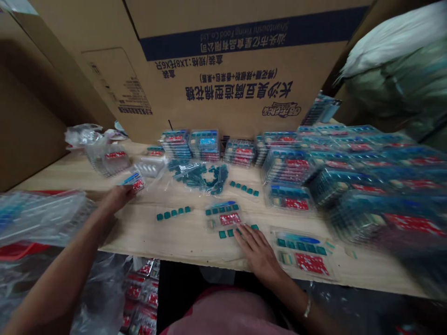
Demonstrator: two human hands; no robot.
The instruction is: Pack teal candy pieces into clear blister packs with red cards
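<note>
The right hand (258,251) lies palm down with the fingers extended and a little apart, not closed around anything. Its fingertips rest at the near edge of a clear tray (212,224) and over the middle of a teal strip (222,234), whose ends show at both sides of the fingers. Perhaps this light touch serves to keep the tray and the strip steady on the wooden table (139,232). The tray is just beyond these fingertips; it contains a row of teal pieces, a blue stick and a red packet (229,218).

The left hand (120,197) is well apart, to the left. Its fingers are drawn together at the near side of a small red-and-white item (138,185), with blue sticks (130,178) beside the fingertips. Because the fingers hide the contact, one cannot tell if they pinch this item or only touch it.

Between the two hands lies a second teal strip (173,213), apart from both, and a third strip (244,188) lies farther beyond the right fingers. Probably they are laid singly so that each is easy to pick. Beyond them, a clear bag (199,176) holds many teal pieces. To the right of the right hand, near it, is another filled tray (303,253).
</note>
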